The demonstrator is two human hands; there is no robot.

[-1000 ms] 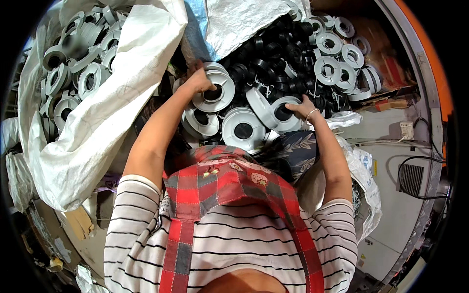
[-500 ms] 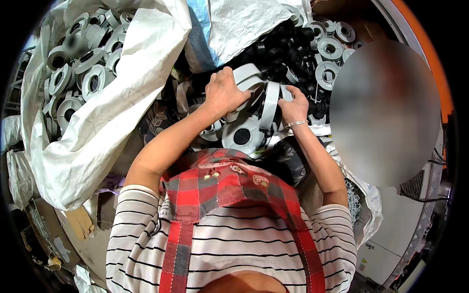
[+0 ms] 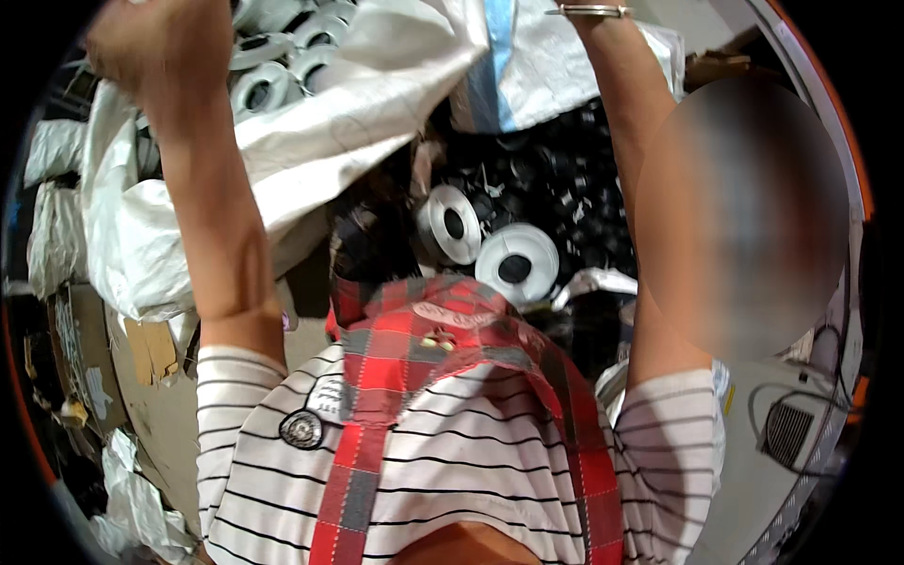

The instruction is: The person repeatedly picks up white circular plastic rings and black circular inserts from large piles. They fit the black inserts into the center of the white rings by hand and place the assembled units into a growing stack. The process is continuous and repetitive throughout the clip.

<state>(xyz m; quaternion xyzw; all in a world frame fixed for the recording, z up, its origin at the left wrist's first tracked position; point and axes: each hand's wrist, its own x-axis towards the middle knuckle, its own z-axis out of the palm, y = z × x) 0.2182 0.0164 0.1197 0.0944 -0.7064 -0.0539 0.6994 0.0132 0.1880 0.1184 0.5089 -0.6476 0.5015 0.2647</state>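
Observation:
My left arm stretches far out to the upper left, and my left hand (image 3: 160, 47) is raised over the side of a white woven sack (image 3: 367, 118). Motion smears its fingers, so their grip is unclear. My right arm reaches up past the top edge; the braceleted wrist shows, but the right hand is outside the picture. Close to my apron lie two pale grey plastic flanged rings, one tilted (image 3: 435, 221) and one flatter (image 3: 544, 273), each with a dark centre. Beyond them is a heap of small black plastic parts (image 3: 574, 174). More grey rings (image 3: 266, 87) fill the sack.
A second white sack with a blue stripe (image 3: 499, 66) lies folded back behind the black parts. Cardboard (image 3: 151, 350) is at the left. A pale machine cabinet (image 3: 753, 480) with dark cables stands at the right. A blurred oval hides the area beside my right arm.
Both hands have left the grey rings they were handling near my lap and moved forward and apart. The right hand has gone out of view. The whole view has shifted.

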